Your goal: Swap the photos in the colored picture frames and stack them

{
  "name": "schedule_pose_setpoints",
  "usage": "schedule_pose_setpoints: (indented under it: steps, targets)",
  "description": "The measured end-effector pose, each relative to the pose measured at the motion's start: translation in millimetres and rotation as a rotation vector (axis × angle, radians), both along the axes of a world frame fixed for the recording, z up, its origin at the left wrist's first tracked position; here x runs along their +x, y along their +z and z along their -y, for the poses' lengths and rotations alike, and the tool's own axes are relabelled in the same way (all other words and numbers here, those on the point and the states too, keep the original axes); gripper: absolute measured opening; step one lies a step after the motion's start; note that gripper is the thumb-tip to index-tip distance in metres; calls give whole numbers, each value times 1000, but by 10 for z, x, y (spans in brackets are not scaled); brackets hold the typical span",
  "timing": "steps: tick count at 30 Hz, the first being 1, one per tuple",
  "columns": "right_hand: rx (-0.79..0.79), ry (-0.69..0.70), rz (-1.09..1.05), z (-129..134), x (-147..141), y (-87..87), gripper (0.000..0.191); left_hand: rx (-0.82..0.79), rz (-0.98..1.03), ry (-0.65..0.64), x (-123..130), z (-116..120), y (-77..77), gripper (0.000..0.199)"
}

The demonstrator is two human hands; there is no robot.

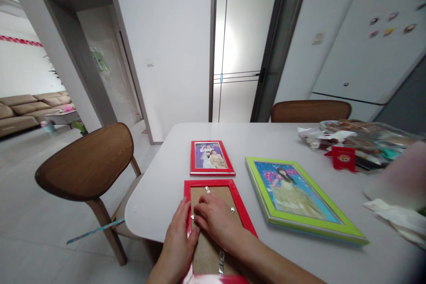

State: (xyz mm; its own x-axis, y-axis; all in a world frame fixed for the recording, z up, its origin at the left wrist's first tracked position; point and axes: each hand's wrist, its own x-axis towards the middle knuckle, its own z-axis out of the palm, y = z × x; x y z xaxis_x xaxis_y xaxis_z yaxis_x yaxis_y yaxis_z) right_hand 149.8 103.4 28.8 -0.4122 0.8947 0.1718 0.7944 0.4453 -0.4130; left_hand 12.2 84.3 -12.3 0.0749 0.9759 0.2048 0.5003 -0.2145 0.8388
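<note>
A red picture frame [244,206] lies face down on the table in front of me, its brown backing board [204,253] showing. Small metal clips [232,209] sit around the board's edge, and a metal hanger [221,262] is fixed near its close end. My left hand [176,237] grips the frame's left side, fingers along the outer edge and thumb over the board. My right hand [218,217] rests on the board with bent fingers drawn together, its fingertips beside the left metal clip [192,217]. What lies under those fingertips is hidden.
Beyond lies a smaller red frame [212,158] with a photo of people. A green frame [299,195] with a photo lies at right. Plastic bags [382,135], a red packet [344,158] and tissue [396,215] lie farther right. Wooden chairs [86,164] stand left and behind the table.
</note>
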Motion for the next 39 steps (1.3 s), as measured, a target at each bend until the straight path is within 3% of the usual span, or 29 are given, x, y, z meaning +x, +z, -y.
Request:
schedule_pose_setpoints:
  steps: [5, 13, 21, 25, 28, 32, 39]
  targets:
    - [11, -24, 23, -69, -105, -78, 18, 6, -47, -21, 0, -5, -26, 52]
    - [136, -185, 46, -251, 170, -235, 21, -1, -28, -5, 16, -6, -18, 54]
    - [125, -108, 30, -340, 167, -199, 25, 10, -98, -7, 42, -67, -2, 53]
    - [67, -44, -62, -206, 264, -114, 27, 6, -136, -14, 36, -52, 12, 53]
    - [-79, 115, -148, 36, 431, -15, 32, 13, -137, -16, 37, -46, 10, 53]
    - [-253, 305, -100, 346, 550, 103, 29, 35, -97, -1, 47, -56, -17, 51]
    - [-195, 206, -117, 385, 432, 67, 13, 31, -113, -11, 55, -68, -22, 51]
